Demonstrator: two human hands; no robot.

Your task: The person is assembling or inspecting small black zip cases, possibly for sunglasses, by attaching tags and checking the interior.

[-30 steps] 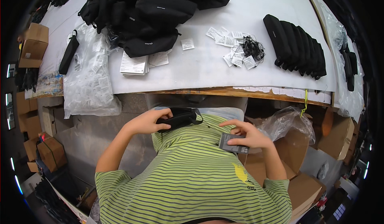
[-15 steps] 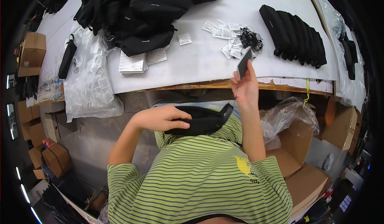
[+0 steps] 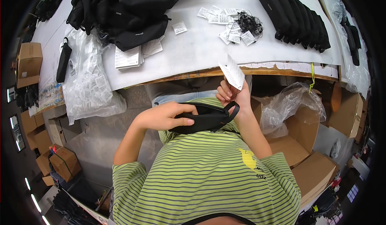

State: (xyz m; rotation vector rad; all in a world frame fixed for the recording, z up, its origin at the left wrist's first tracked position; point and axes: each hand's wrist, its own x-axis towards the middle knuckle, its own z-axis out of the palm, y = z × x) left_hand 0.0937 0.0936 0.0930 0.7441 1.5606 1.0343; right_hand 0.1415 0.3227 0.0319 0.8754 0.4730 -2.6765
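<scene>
Against my lap my left hand [image 3: 171, 115] grips a black zippered pouch [image 3: 201, 124], fingers inside its open mouth and thumb along the outer side. A fabric loop [image 3: 233, 110] sticks up at the pouch's right end. My right hand [image 3: 233, 94] is closed on a white printed tag [image 3: 232, 73], held upright above that loop, near the table edge. Whether a string joins tag and pouch is hard to make out. Beyond it on the table lies a bunch of similar white tags [image 3: 248, 37] with tangled black strings [image 3: 250, 24].
A heap of black pouches [image 3: 150, 16] covers the far left of the white table [image 3: 177, 56], beside a paper stack [image 3: 128, 59] and a plastic bag of packets [image 3: 94, 84]. A row of pouches [image 3: 295, 22] lines the right. Cardboard boxes [image 3: 317, 172] stand at my right.
My right hand has come down and slightly left, and the tag has turned from its dark face to its white printed face. My left hand still holds the pouch, its mouth now wider.
</scene>
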